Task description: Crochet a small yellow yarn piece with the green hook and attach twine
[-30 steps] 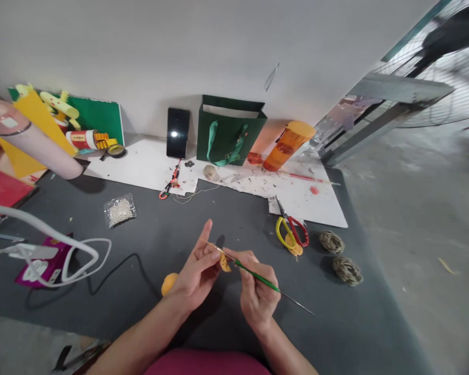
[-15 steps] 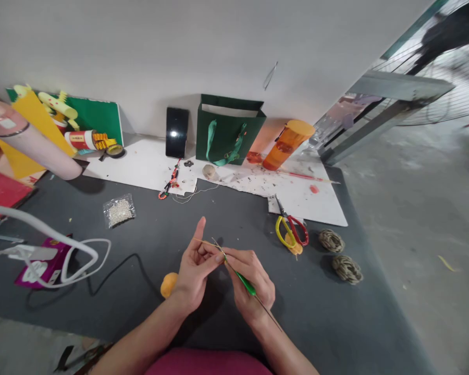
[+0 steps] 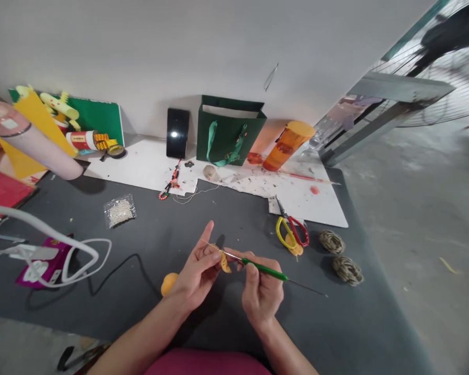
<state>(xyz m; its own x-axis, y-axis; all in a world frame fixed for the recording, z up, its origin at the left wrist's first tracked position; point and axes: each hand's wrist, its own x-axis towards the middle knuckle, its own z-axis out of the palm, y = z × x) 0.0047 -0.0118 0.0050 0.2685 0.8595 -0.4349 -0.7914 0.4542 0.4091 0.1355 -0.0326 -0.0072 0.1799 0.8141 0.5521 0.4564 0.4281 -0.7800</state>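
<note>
Between thumb and fingers, my left hand (image 3: 197, 268) pinches a small yellow crochet piece (image 3: 225, 262). Its index finger is raised, with a thin yellow yarn running over it. A crochet hook (image 3: 268, 270) with a green handle is gripped in my right hand (image 3: 262, 294). The hook's metal tip points left and meets the crochet piece at my left fingertips; its thin rear end sticks out to the right. Beside my left wrist lies a yellow yarn ball (image 3: 169, 284), partly hidden by that wrist.
Scissors (image 3: 291, 229) with red and yellow handles lie right of my hands, over a yellow piece. Two grey-green yarn bundles (image 3: 347, 270) sit farther right. A bag of white beads (image 3: 120, 211), a purple power strip (image 3: 42, 265), a phone (image 3: 177, 133) and a green paper bag (image 3: 230, 130) surround the workspace.
My right hand has turned and shifted right, bringing the crochet hook from a steep slant to nearly level. The yellow crochet piece now shows below my left fingertips.
</note>
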